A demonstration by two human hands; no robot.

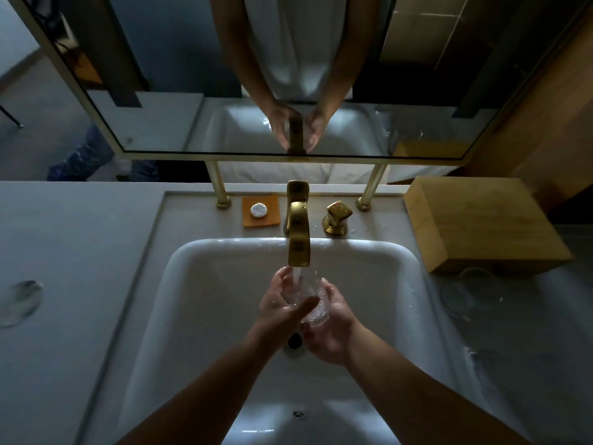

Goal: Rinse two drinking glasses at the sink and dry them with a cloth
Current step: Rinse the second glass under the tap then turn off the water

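A clear drinking glass (pixel 316 311) lies tilted between both hands over the white sink (pixel 205 284), right under the gold tap (pixel 299 239), whose water stream runs into it. My left hand (pixel 282 303) cups its left side with the thumb laid across the top. My right hand (pixel 330 329) curls round it from below and the right. A second clear glass (pixel 457 297) stands on the counter to the right of the sink, dim and hard to make out.
A wooden box (pixel 481 226) sits on the counter at the back right. A gold tap handle (pixel 337 216) and an orange soap dish (pixel 260 210) with a white round piece flank the tap. A mirror (pixel 288 75) hangs behind. A dark round object (pixel 21 301) lies far left.
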